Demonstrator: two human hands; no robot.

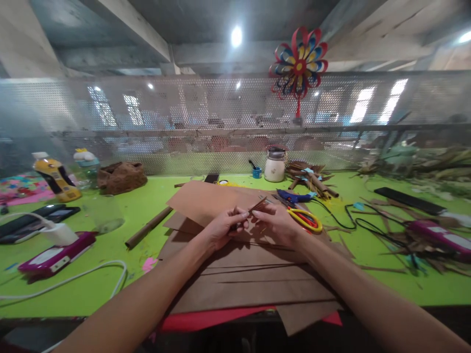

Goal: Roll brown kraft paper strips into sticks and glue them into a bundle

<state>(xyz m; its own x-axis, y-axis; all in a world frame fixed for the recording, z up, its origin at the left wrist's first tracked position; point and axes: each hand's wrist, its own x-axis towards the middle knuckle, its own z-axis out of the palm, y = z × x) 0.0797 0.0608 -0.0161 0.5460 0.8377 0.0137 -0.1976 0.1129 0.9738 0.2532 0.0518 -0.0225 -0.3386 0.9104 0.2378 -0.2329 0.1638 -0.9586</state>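
Observation:
Above a stack of brown paper sheets (257, 287), my left hand (226, 226) and my right hand (275, 223) come close together. Between their fingertips is a thin strip of brown paper (258, 204), pinched from both sides. The fingers of both hands are closed, and they hide part of the strip. A lighter brown sheet (198, 201) lies on the stack behind my left hand. Just beyond my right hand rest yellow-and-red-handled scissors (312, 220) and a blue glue gun (294, 197).
On the green table (147, 284) are a brown paper tube (147, 229), a clear cup (106, 215) and purple power strips (59, 255) with cords. A white jar (275, 166) stands before the perforated metal screen (206, 108). Brown scraps (430, 245) lie at right.

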